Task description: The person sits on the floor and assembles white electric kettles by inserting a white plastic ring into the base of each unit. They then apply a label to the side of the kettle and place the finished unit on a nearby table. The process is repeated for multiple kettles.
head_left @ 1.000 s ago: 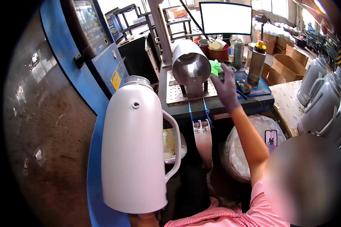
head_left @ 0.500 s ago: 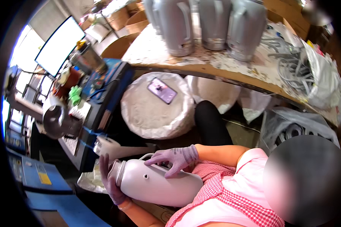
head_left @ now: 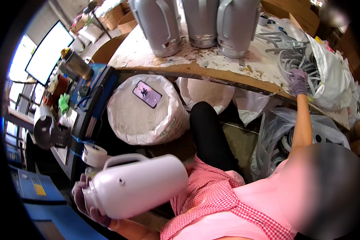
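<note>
A pale lilac-grey jug (head_left: 144,186) lies on its side above my lap. Its handle (head_left: 126,159) faces up, and a small round hole shows in its wall. My gloved left hand (head_left: 88,202) is closed round the jug's neck, with the thumb below and the fingers on the far side. Out at the right, my gloved right hand (head_left: 298,82) rests in a heap of loose grey curved handles (head_left: 318,74) on the table edge. Its fingers are bent and closed about one of them; the fingertips are partly hidden.
Several similar grey jugs (head_left: 202,24) stand on the paint-worn table (head_left: 124,60). A phone (head_left: 147,94) lies on a white-lined round tub (head_left: 116,120). Clear bags with dark rings (head_left: 286,140) sit below the table at right. A tape roll (head_left: 94,155) and a machine bench flank the left.
My right hand has left the jug's side and reached out to the handle heap. The jug has shifted left with my left hand, whose fingers have closed round its neck.
</note>
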### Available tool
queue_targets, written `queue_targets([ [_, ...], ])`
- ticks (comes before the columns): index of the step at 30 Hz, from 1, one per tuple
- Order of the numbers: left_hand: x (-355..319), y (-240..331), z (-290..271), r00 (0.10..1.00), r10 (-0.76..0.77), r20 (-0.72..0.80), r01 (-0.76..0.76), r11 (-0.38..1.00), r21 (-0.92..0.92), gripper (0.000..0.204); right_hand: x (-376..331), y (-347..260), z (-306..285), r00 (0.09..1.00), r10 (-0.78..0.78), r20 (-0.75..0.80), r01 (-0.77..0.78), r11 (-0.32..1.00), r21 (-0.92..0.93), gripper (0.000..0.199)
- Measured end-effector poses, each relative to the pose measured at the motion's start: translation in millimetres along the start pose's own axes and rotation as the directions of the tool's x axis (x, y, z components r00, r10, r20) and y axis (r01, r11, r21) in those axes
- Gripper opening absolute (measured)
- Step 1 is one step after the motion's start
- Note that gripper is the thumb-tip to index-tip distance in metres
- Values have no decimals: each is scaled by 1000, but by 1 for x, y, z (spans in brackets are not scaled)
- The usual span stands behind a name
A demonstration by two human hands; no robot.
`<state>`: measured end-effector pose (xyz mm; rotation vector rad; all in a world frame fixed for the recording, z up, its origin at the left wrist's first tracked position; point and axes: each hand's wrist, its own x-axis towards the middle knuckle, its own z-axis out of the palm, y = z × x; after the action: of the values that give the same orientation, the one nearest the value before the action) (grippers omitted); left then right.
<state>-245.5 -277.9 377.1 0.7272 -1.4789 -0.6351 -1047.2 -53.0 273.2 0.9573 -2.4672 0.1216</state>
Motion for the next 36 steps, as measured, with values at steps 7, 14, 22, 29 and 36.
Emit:
queue_targets([
  [7, -20, 24, 96, 846, 113, 522, -293, 916, 276, 63, -77, -213, -155, 956, -227, -187, 264, 377, 888, 28],
  [14, -39, 27, 111, 708, 213, 674, -388, 914, 119, 44, -129, -374, -233, 316, -601, -735, 611, -463, 642, 61],
  [22, -63, 27, 35, 928, 123, 351, -214, 949, 234, 63, -167, -440, -184, 597, -702, -388, -248, -622, 743, 45],
  [29, -115, 28, 20, 967, 135, 216, -219, 874, 433, 65, -188, -489, -172, 709, -705, 7, -681, -688, -251, 38],
  [36, -124, 33, 23, 948, 161, 276, -273, 856, 439, 49, -213, -515, -148, 73, -984, 164, -741, -164, -651, 38],
])
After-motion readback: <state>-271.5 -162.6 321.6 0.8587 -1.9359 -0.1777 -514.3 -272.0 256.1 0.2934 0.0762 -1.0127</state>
